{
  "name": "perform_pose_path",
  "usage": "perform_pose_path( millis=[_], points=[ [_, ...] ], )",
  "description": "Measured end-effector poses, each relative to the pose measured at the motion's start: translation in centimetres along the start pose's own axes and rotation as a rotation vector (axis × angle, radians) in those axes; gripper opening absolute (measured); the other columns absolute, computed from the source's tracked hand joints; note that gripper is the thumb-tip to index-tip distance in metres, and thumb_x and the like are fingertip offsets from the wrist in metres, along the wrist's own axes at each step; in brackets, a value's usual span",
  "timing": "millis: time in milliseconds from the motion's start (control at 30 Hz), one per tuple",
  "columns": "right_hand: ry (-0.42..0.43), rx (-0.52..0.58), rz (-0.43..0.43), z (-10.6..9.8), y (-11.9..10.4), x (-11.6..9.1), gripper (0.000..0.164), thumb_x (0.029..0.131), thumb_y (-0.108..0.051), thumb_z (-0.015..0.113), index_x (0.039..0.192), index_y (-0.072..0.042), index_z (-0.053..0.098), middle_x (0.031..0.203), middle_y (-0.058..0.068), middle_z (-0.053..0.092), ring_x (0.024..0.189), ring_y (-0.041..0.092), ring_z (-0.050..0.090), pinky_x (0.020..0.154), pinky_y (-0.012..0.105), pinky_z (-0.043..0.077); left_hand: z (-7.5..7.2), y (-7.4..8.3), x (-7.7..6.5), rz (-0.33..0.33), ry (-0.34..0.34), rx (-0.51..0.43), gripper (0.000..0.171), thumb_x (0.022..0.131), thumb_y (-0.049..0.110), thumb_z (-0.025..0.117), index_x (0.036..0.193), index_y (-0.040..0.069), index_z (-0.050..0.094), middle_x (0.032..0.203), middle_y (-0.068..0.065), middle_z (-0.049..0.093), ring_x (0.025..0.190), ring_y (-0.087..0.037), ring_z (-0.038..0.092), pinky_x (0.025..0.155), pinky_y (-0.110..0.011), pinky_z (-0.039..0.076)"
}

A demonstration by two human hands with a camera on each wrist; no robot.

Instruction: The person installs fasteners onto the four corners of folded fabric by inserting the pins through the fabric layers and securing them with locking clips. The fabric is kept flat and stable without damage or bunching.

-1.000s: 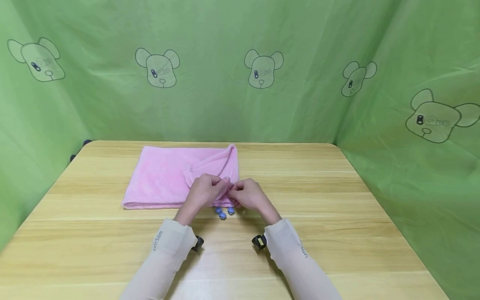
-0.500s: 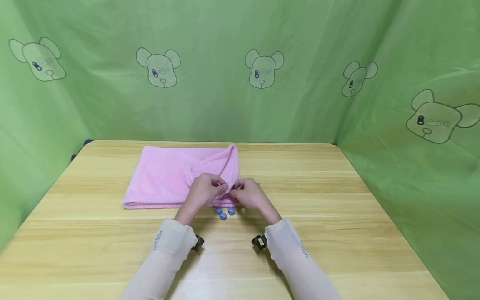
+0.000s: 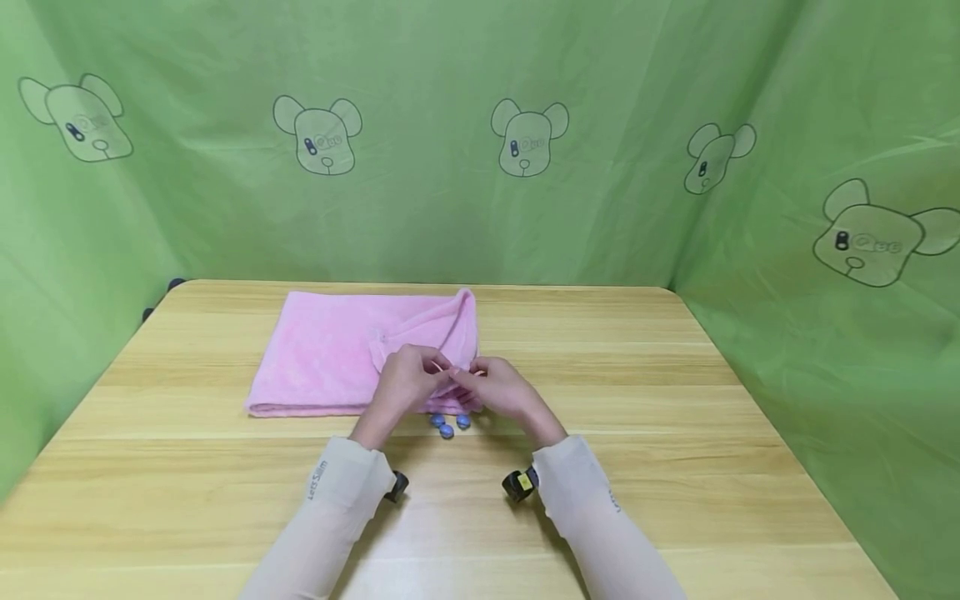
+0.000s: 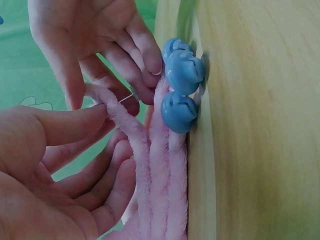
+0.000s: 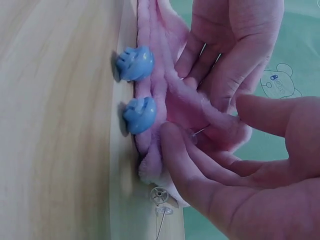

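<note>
While the left hand [image 3: 409,375] pinched the towel flap [image 3: 420,331], the right hand [image 3: 501,388] gripped it just beside, a pin [image 4: 126,99] between them and blue knobs [image 4: 184,73] below.

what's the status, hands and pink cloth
Left hand and right hand pinching raised edge of pink cloth. Pin at that edge. Three blue pieces alongside near side, not visibly blocking.

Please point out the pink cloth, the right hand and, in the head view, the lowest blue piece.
Pink cloth [image 3: 322,350], head view: flat left part.
Right hand [image 3: 503,389], head view: back of hand.
Lowest blue piece [image 3: 447,431], head view: its middle.
</note>
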State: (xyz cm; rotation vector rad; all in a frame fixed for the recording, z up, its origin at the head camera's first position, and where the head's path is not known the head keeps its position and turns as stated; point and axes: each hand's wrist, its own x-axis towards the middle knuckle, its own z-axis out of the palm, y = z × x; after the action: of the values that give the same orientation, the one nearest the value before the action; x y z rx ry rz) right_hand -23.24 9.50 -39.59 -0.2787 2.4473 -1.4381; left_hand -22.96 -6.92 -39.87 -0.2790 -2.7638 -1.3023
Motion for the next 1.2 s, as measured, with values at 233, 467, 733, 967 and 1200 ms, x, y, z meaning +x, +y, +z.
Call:
perform_pose_path(
  millis=[233, 467, 733, 967, 1200],
  points=[
    [0.015, 0.042, 0.029, 0.27, -0.16, 0.08, 0.026, 0.102, -0.019, 0.051, 0.095, 0.005, 0.060, 0.091, 0.016, 0.068, 0.077, 0.025, 0.065, 0.073, 0.038, 0.056, -0.02, 0.03, -0.07, -0.008, -0.026, 0.000, 0.005, 0.080, 0.012, 0.079, 0.081, 0.013, 0.074, 0.075, -0.002, 0.070, 0.068, -0.018, 0.061, 0.067, -0.038, 0.051],
    [0.029, 0.041, 0.051, 0.25, -0.07, 0.12, 0.018, 0.099, -0.011, 0.053, 0.088, 0.003, 0.055, 0.087, 0.016, 0.066, 0.072, 0.024, 0.065, 0.068, 0.035, 0.055, -0.01, 0.01, -0.06, 0.006, -0.033, 0.013, 0.006, 0.079, 0.012, 0.080, 0.079, 0.013, 0.074, 0.076, -0.003, 0.071, 0.070, -0.017, 0.063, 0.069, -0.039, 0.052],
    [0.043, 0.066, 0.052, 0.39, -0.03, 0.13, 0.016, 0.097, -0.007, 0.052, 0.083, 0.002, 0.053, 0.086, 0.016, 0.066, 0.071, 0.024, 0.065, 0.065, 0.033, 0.056, 0.12, 0.02, 0.01, -0.002, -0.047, 0.022, 0.006, 0.079, 0.013, 0.080, 0.079, 0.014, 0.073, 0.075, -0.002, 0.070, 0.069, -0.017, 0.062, 0.069, -0.038, 0.051],
    [0.056, 0.055, 0.054, 0.49, 0.29, 0.22, 0.014, 0.094, -0.007, 0.053, 0.082, 0.001, 0.054, 0.084, 0.015, 0.065, 0.071, 0.024, 0.065, 0.064, 0.033, 0.056, 0.17, 0.17, 0.02, -0.013, -0.065, 0.012, 0.006, 0.079, 0.011, 0.079, 0.079, 0.013, 0.074, 0.074, -0.001, 0.070, 0.069, -0.017, 0.061, 0.069, -0.037, 0.050],
    [0.079, 0.031, 0.071, 0.67, 0.43, 0.34, 0.015, 0.091, -0.010, 0.053, 0.081, -0.001, 0.056, 0.083, 0.013, 0.065, 0.071, 0.023, 0.064, 0.064, 0.034, 0.055, 0.23, -0.08, 0.07, -0.005, -0.072, 0.022, 0.007, 0.078, 0.011, 0.079, 0.078, 0.014, 0.073, 0.074, 0.000, 0.070, 0.071, -0.017, 0.061, 0.071, -0.038, 0.050]
  ],
)
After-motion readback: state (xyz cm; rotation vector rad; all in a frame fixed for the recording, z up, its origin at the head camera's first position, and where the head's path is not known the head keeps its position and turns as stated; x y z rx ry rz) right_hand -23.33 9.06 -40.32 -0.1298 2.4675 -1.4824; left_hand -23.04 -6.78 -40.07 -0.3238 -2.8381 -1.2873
